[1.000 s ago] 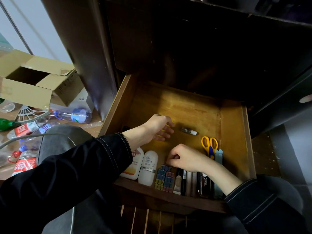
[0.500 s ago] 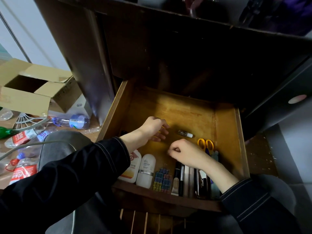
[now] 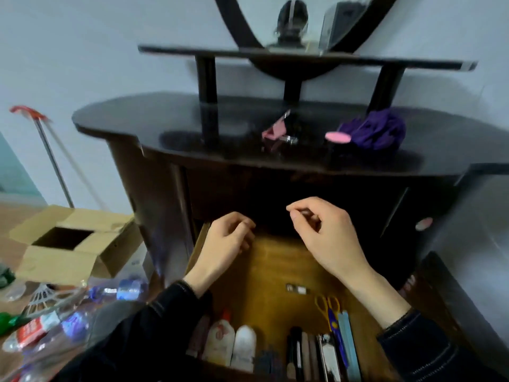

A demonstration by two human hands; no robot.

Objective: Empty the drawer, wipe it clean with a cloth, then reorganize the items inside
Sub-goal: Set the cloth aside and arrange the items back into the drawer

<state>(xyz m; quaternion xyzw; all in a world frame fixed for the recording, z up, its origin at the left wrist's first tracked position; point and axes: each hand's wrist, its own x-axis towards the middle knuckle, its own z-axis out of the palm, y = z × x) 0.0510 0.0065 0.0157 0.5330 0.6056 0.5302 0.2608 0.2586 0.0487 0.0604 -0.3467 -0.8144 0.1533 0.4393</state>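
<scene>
Honey-coloured wood is showing bare across the middle and back of the open wooden drawer (image 3: 264,271), while two white plastic bottles (image 3: 243,344), a row of black pens (image 3: 296,346) and yellow-handled scissors (image 3: 327,304) are lying packed along its front edge, with a small glass vial (image 3: 297,288) sitting alone in the open space. Both hands are hovering above the drawer's back edge. The left hand (image 3: 224,244) is hanging with its fingers (image 3: 239,222) loosely curled and holding nothing. On the right hand (image 3: 325,238) the thumb and first fingers (image 3: 305,205) are drawn together, though the blur is hiding whether they are pinching something tiny, so I cannot tell. Judging by the layout, the refilling is well along and the hands are probably heading for what is waiting on the dark glossy table (image 3: 165,119): a pink folded object (image 3: 275,130) and a purple mesh puff (image 3: 377,129). Doing this well is meaning taking one piece per hand, setting each flat into the bare back area rather than on top of the front row, and nudging the loose vial beside the bottles so it is not rolling when the drawer is sliding shut.
</scene>
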